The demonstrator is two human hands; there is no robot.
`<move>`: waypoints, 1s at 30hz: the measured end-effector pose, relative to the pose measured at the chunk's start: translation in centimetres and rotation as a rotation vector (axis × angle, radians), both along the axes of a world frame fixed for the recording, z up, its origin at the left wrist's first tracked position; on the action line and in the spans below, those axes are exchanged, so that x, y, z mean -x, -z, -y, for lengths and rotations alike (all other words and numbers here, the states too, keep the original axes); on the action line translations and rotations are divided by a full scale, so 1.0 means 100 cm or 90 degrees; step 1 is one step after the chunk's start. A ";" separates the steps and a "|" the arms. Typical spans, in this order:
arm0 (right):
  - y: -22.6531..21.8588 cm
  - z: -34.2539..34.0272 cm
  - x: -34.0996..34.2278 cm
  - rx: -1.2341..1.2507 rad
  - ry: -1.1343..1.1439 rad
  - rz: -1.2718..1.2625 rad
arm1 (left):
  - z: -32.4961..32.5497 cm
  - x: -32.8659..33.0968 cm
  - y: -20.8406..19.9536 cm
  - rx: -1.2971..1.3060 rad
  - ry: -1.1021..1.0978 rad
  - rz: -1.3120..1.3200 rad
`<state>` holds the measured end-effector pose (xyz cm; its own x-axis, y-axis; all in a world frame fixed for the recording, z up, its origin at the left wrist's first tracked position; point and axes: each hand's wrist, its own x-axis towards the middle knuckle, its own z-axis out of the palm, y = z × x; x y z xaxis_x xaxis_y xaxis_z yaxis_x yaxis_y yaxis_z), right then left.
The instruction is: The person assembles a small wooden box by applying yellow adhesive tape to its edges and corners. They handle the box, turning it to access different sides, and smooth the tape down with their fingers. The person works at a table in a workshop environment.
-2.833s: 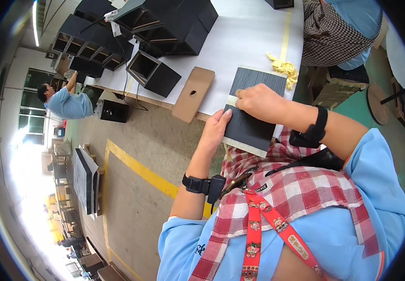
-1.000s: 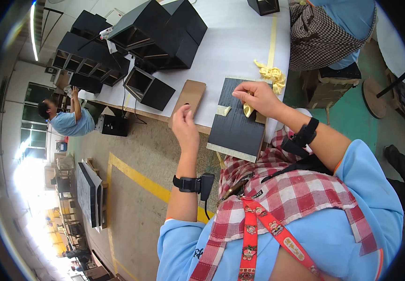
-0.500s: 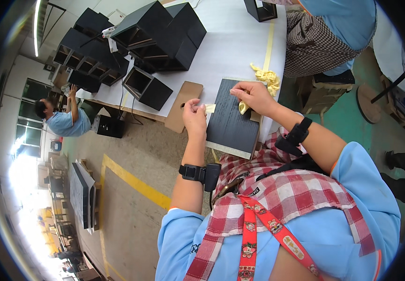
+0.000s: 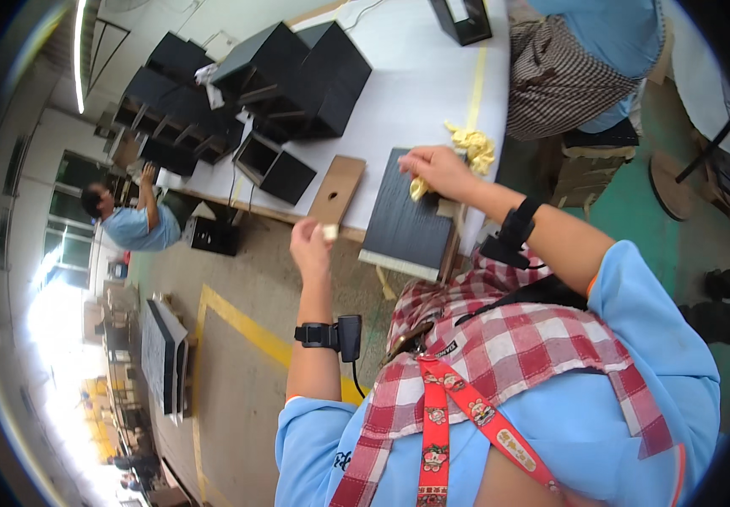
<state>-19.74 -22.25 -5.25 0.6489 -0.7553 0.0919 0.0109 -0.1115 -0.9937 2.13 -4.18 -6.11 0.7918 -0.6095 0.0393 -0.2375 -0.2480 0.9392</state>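
A short piece of pale yellow tape (image 4: 330, 231) is pinched in the fingers of my left hand (image 4: 307, 246), off the table's front edge and clear of the panel. Before me lies a black wood-grain panel (image 4: 403, 221) with light edges, seemingly the top face of a box, at the table's front edge. My right hand (image 4: 439, 171) is over its far right part, fingers curled closed. Crumpled yellow tape (image 4: 418, 189) shows beneath that palm and seems held there; the fingertips partly hide it. A larger wad of yellow tape (image 4: 476, 149) lies beyond my right wrist.
A brown board with a hole (image 4: 337, 190) lies left of the panel. Black open boxes (image 4: 285, 80) are stacked farther left on the white-covered table (image 4: 399, 84). One person (image 4: 133, 221) stands at the far left; another in a checked apron (image 4: 568, 80) sits at the right.
My left hand has moved left, away from the panel, carrying the tape piece. My right hand has shifted slightly left over the panel, the yellow tape beneath it moving along.
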 end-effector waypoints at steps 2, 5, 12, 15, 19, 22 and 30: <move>-0.020 -0.010 -0.006 -0.159 -0.071 -0.028 | 0.004 0.035 -0.035 0.068 0.122 0.030; -0.041 -0.048 -0.008 -0.048 -0.222 0.048 | 0.010 0.084 -0.066 0.141 0.224 -0.034; -0.047 -0.045 0.009 0.003 -0.207 -0.011 | -0.003 0.089 -0.068 0.212 0.159 -0.211; -0.045 -0.038 0.010 -0.044 -0.157 -0.048 | -0.034 0.048 -0.019 -0.016 0.113 0.110; -0.012 -0.039 -0.002 0.054 -0.122 -0.038 | -0.056 0.046 0.024 -0.150 0.236 -0.109; -0.001 -0.042 -0.007 0.124 -0.085 -0.044 | -0.057 0.055 0.028 -0.135 0.232 -0.182; -0.004 -0.045 -0.001 0.127 -0.056 -0.017 | -0.057 0.050 0.044 -0.316 0.305 0.021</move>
<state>-19.69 -17.73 -4.88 0.7161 -0.6640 0.2151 0.0029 -0.3054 -0.9522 -2.84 1.53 -10.54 0.4335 -0.8440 -0.3159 -0.4544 -0.5075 0.7321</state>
